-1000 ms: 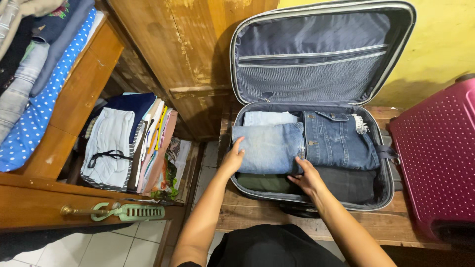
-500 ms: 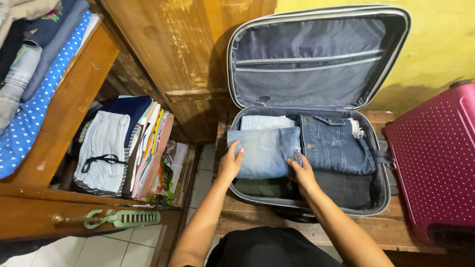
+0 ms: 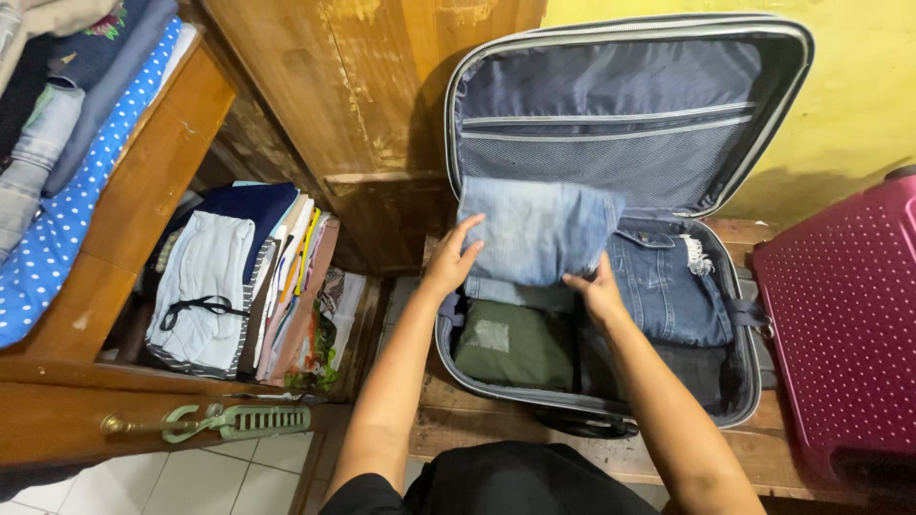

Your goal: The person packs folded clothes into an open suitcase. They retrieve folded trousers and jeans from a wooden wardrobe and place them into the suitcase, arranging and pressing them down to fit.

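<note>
Head view looks down on an open grey suitcase point(image 3: 763, 381) at centre right of the frame, its lid propped against a yellow wall point(image 3: 859, 114). Both hands hold a folded pale blue denim garment point(image 3: 539, 229) lifted just above the case's upper left part: the left hand point(image 3: 453, 257) grips its left edge with fingers spread over the cloth, and the right hand point(image 3: 596, 291) clasps its lower right corner. Beneath the garment lies an olive green folded piece point(image 3: 515, 343); darker blue jeans point(image 3: 668, 286) fill the case's right half. A maroon dotted suitcase point(image 3: 849, 334) stands at the far right. At left, a wooden wardrobe shelf point(image 3: 181, 153) holds stacked clothes point(image 3: 229, 277).
</note>
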